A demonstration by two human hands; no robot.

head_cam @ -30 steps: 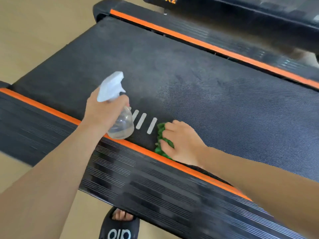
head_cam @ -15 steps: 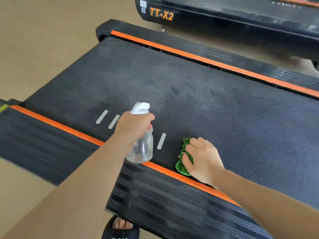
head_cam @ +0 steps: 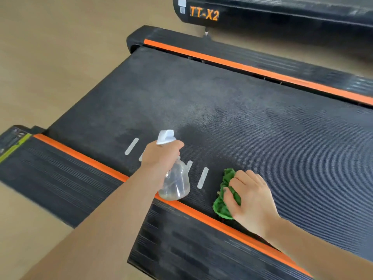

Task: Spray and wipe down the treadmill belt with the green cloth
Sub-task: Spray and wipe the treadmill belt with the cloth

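Left hand (head_cam: 161, 153): fingers curled round the neck of a clear spray bottle (head_cam: 175, 183), nozzle aimed across the belt.
Right hand (head_cam: 249, 196): fingers bent, pressing and gripping the bunched green cloth (head_cam: 224, 196).
Cloth position: on the treadmill belt (head_cam: 262, 128), just beside the near orange strip (head_cam: 201, 216).
Done so far: a dull, misted patch showed mid-belt.
Left to do: most of the belt looked unwiped, so I judged the job early.
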